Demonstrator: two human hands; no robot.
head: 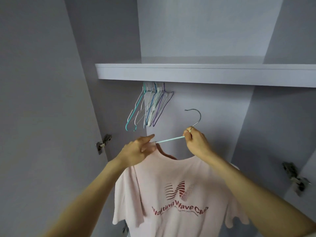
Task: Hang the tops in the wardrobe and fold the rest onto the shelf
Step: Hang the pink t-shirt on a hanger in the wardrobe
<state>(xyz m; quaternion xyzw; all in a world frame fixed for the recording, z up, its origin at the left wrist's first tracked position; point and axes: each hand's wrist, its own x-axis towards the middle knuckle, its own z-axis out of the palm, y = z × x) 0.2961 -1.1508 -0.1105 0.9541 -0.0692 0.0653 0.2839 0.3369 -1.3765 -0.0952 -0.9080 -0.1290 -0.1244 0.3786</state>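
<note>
1. The pink T-shirt [177,190] hangs on a hanger [171,139] in front of the open wardrobe. It is held up in the air, below the shelf [205,74]. It is not on the rail yet.

2. The right hand [195,142] is closed around the hanger just under its metal hook [195,115]. I think it holds there so the hook stays free and points up, ready to catch the rail.

3. The left hand [138,149] pinches the shirt at the collar, by the left end of the hanger's pale bar. It looks like it is pulling the cloth over the hanger so the shirt sits straight and does not slip off.

4. The shirt hangs down flat, with red letters and a wave picture showing.

5. A bunch of empty hangers [148,108] hangs up and to the left, under the shelf. They are teal, white, blue and purple. They are near the shirt but not touching it.

6. The rail is hidden behind the front edge of the shelf. So the hook must go up and under that edge. That could be tricky, because the hand cannot see the rail well.

7. The space to the right of the empty hangers looks free, so the shirt could go there without bumping them.

8. Metal door hinges [104,142] sit on the wardrobe sides, well away from the hands.
</note>
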